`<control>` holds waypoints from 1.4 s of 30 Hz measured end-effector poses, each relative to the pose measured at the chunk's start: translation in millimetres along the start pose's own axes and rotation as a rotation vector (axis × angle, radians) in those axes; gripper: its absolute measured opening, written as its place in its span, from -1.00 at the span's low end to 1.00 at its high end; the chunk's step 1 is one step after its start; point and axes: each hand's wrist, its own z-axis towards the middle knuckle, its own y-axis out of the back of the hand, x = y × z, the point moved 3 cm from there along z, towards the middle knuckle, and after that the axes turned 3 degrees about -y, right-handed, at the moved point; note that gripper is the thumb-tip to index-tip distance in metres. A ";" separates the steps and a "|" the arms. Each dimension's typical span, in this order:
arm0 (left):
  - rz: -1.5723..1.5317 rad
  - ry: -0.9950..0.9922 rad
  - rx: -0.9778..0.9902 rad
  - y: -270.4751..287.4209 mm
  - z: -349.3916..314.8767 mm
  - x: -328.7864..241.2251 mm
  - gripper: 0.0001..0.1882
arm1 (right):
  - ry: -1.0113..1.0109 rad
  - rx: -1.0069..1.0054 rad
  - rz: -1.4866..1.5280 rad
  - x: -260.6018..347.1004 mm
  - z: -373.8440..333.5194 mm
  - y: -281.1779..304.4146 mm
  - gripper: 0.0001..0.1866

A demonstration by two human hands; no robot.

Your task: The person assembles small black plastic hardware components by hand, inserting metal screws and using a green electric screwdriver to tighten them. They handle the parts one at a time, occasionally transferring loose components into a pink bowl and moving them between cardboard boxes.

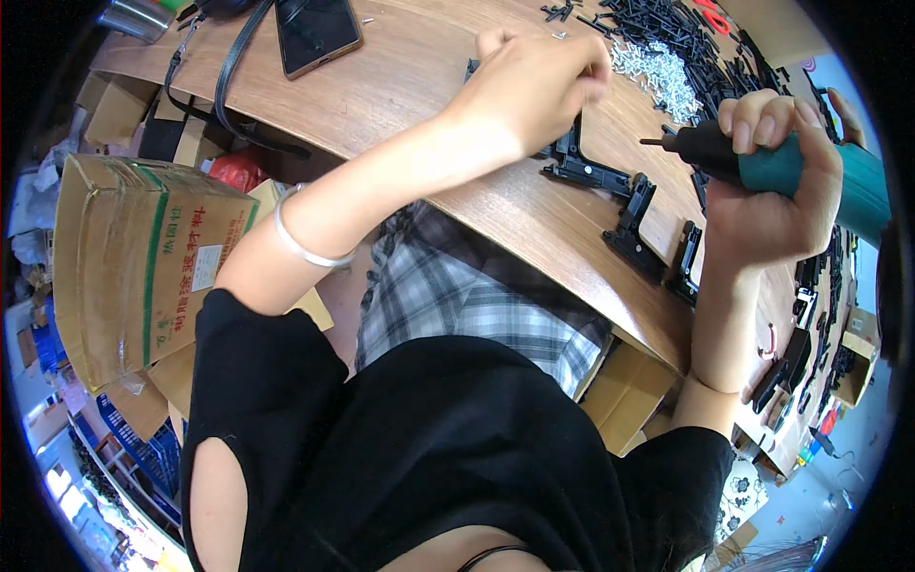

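Observation:
My right hand (777,176) is wrapped round a green and black electric screwdriver (772,167), whose thin bit points left over the table. My left hand (538,91) hovers above the wooden table (400,86), its fingers curled in and slightly blurred at the tips. What those fingers hold, if anything, is hidden. Below and beside the left hand lie L-shaped black brackets (591,173), partly covered by it. Another black bracket (634,229) rests closer to the table's front edge, with a further black part (685,259) to its right.
Behind the hands is a pile of silver screws (667,84) next to heaps of black parts (658,29). Red-handled scissors (713,17) lie at the back. A phone (317,33) and a black strap (229,71) are at the left. A cardboard box (152,262) stands beside the table.

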 end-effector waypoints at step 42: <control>0.325 -0.233 -0.119 33.7 -62.5 23.1 -0.10 | 0.327 0.384 -0.252 -57.5 -5.8 -90.9 -0.86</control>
